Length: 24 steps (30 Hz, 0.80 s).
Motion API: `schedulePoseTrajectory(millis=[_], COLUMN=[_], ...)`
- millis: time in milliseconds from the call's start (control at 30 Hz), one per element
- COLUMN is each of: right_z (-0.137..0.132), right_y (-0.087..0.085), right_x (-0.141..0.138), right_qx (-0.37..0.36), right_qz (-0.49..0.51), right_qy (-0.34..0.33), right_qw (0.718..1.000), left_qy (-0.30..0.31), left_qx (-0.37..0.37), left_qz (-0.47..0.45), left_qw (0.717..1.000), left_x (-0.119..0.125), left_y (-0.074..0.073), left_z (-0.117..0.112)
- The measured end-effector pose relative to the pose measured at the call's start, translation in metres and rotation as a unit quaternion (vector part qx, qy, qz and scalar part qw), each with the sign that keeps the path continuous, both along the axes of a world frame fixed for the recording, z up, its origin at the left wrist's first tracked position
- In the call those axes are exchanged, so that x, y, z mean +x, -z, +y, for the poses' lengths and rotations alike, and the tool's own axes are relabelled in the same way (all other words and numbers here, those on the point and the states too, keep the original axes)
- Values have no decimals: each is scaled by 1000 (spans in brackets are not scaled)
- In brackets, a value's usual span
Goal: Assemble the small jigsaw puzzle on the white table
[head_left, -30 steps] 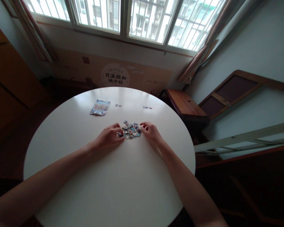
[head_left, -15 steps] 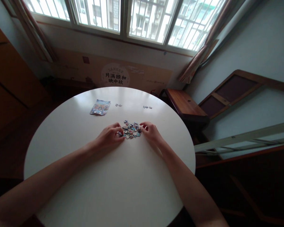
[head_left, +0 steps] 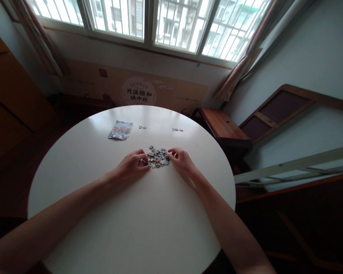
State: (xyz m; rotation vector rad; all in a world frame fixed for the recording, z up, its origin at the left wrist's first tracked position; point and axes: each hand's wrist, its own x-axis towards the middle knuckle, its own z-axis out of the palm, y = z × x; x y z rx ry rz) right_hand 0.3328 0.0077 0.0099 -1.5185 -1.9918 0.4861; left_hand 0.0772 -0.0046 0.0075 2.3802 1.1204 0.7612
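A heap of small mixed-colour jigsaw puzzle pieces (head_left: 159,156) lies on the round white table (head_left: 131,224). My left hand (head_left: 133,163) curves about the heap's left edge, thumb and fingers apart, with loose pieces between them. On the opposite side, my right hand (head_left: 180,158) rests with bent, parted fingers, its fingertips touching the heap's right edge. I make out no piece held in either hand, though the undersides of the fingers are hidden.
Beyond the heap lie a small group of puzzle pieces (head_left: 143,127), another small row of pieces (head_left: 177,129) and a printed picture packet (head_left: 120,130). A wooden bench (head_left: 224,123) stands past the table's right edge, below the wall.
The view has shifted very slightly. Both hands stay at the sides of the heap, and the pieces look the same.
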Motion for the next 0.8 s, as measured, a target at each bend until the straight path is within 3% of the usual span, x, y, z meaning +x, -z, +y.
schedulePoseTrajectory(millis=[567,800], right_z=[-2,-1], right_y=[0,-1], right_x=[-1,0], right_qx=[2,9], right_qz=[4,2], right_qy=[-2,-12], right_qw=[1000,1000], left_qy=[12,-9], left_qx=[-17,25], left_qz=[-23,-17], left_qw=[1000,999], left_x=[-1,-2], left_y=[4,3], left_z=[3,3])
